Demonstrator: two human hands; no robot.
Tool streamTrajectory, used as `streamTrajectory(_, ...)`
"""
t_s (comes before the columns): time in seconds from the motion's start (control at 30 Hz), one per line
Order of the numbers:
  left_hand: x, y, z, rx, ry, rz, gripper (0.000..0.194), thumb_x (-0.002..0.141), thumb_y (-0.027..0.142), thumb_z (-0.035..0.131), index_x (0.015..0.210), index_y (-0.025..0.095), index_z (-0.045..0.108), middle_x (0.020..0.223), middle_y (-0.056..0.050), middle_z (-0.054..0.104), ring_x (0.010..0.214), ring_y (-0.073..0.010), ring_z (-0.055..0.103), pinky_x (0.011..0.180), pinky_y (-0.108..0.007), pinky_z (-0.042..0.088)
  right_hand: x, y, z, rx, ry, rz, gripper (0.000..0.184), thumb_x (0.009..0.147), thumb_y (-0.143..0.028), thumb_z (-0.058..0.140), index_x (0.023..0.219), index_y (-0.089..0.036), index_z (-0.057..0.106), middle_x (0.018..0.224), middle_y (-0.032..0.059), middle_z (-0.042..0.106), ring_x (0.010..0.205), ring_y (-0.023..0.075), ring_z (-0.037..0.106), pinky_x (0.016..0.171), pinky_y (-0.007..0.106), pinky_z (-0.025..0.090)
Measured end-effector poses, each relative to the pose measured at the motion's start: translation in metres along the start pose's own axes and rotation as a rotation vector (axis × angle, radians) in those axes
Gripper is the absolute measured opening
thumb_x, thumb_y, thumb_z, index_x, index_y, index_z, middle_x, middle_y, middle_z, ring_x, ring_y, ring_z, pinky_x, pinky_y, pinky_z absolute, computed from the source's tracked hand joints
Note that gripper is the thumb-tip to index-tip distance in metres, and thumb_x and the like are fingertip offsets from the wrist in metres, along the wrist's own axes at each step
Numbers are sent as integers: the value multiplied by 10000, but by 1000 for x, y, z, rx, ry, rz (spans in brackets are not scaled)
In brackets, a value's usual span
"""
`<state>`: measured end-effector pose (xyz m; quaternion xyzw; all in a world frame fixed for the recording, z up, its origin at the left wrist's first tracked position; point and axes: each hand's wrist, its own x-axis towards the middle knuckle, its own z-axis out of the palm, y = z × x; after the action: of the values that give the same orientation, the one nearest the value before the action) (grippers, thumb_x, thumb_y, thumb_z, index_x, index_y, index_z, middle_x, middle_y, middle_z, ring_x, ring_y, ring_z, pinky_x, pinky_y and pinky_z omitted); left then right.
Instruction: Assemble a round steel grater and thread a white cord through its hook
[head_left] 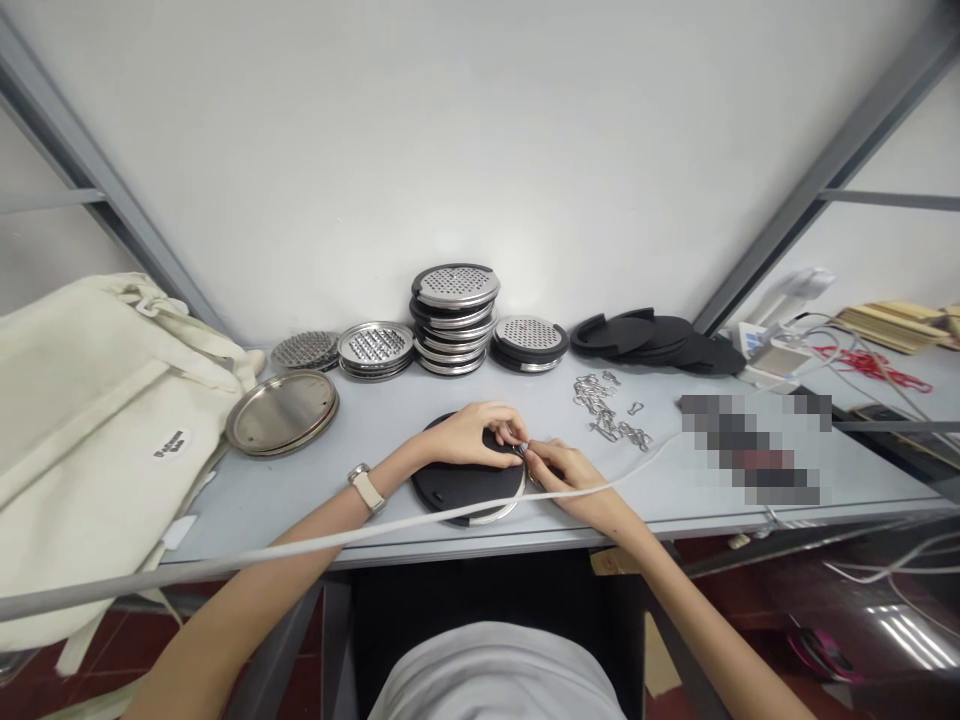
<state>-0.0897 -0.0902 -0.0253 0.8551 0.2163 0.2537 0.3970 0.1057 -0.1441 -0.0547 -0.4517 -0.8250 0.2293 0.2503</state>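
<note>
A round black disc (457, 487) with a silver metal edge lies near the front of the table, below both hands. My left hand (480, 437) rests over its upper right part, thumb and fingers closed at the rim. From the right, my right hand (564, 477) meets it in a pinch. Between the fingertips shows a bit of a small metal clip (519, 451), mostly covered. Loose metal snap clips (598, 405) lie in a heap beyond my right hand.
Round graters (455, 285) stand stacked by the wall, with more grater plates (375, 345) beside them. Plain metal discs (281, 412) lie left, black round holders (637, 335) right. A white cable (420, 522) crosses in front of my arms. A cream bag (97, 400) sits left.
</note>
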Motion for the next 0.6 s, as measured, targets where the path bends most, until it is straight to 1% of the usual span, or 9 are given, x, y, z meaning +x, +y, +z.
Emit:
streamTrajectory(0.17, 0, 1, 0, -16, 0, -5, 248, 685, 165, 673, 923, 134, 611, 895, -53, 632, 787, -117, 580, 739, -242, 487, -1, 2, 1, 1, 7, -3, 353, 948, -346, 320, 679, -191, 489, 565, -18, 469, 582, 134, 444, 614, 263, 355)
streamTrajectory(0.43, 0, 0, 0, -21, 1, 8, 246, 695, 179, 670, 927, 125, 609, 890, -54, 632, 784, -113, 577, 738, -238, 487, 0, 1, 0, 8, -4, 1, 352, 948, -351, 312, 663, -195, 447, 558, -27, 437, 573, 131, 429, 611, 262, 351)
streamTrajectory(0.6, 0, 0, 0, -26, 5, -10, 249, 690, 193, 677, 922, 127, 614, 889, -58, 639, 785, -118, 583, 738, -248, 485, 0, 1, 0, 22, 4, 4, 340, 940, -337, 328, 654, -195, 445, 559, -28, 436, 577, 130, 435, 604, 260, 353)
